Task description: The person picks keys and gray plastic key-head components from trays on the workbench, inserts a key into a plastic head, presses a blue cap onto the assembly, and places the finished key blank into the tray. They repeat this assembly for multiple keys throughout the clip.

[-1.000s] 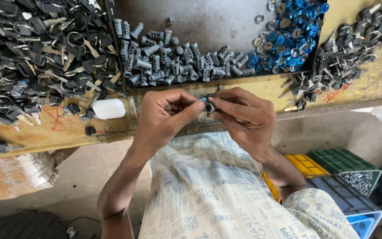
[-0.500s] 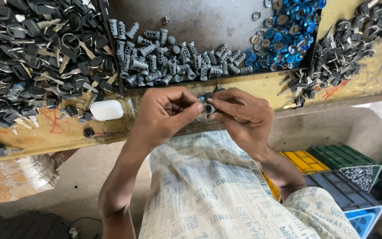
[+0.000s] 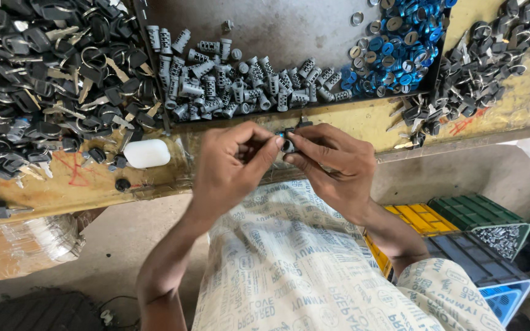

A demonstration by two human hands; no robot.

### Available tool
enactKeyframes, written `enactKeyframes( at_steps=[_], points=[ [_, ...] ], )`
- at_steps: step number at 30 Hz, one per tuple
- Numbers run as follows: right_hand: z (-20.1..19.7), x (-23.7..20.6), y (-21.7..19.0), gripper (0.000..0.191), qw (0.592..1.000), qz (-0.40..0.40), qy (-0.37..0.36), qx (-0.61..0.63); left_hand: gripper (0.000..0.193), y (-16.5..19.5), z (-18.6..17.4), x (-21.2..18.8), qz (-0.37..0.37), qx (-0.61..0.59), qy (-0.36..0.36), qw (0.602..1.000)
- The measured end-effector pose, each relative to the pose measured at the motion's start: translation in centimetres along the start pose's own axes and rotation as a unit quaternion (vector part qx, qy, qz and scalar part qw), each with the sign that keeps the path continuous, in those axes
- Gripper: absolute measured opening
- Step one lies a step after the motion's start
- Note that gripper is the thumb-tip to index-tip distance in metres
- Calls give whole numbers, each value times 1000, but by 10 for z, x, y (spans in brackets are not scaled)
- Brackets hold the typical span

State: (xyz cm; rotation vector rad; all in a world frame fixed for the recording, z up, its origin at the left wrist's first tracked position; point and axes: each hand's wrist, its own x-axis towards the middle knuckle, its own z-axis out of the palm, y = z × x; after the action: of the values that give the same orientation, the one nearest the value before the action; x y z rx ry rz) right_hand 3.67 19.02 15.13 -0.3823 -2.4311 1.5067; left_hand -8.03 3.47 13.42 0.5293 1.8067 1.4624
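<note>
My left hand (image 3: 231, 164) and my right hand (image 3: 332, 165) meet in front of the workbench edge, fingertips pinched together on one small dark metal lock part (image 3: 288, 143). Most of the part is hidden by my fingers. Just beyond my hands, a row of silver lock cylinders (image 3: 240, 86) lies in a dark metal tray (image 3: 289, 30). A heap of blue rings (image 3: 397, 52) fills the tray's right end.
A big pile of black-headed keys (image 3: 44, 79) covers the bench's left side, and a smaller dark pile (image 3: 480, 61) lies at the right. A white oval block (image 3: 146, 153) rests near the yellowish bench edge (image 3: 62, 190). Yellow, green and blue crates (image 3: 461, 233) stand on the floor to my right.
Both hands stay pinched on the small part, with only slight finger movement. The view has shifted a little.
</note>
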Motion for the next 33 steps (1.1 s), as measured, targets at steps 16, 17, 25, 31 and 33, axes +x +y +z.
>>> enactKeyframes(
  at_steps=[16,17,25,31,33],
  points=[
    [3,-12,7,34,998,-27,57,-16,13,-8,8,-1,81,-12,22,996],
    [3,-12,7,35,998,-32,57,-20,13,-4,4,-2,82,-4,9,997],
    [-7,-14,4,38,999,-34,41,2,10,1,6,-1,53,-110,-8,992],
    [-10,-14,3,38,998,-40,46,-19,8,-3,28,-12,30,-150,72,986],
    [-7,-13,4,38,997,-48,57,-25,8,-7,22,-9,78,-109,43,990]
  ],
)
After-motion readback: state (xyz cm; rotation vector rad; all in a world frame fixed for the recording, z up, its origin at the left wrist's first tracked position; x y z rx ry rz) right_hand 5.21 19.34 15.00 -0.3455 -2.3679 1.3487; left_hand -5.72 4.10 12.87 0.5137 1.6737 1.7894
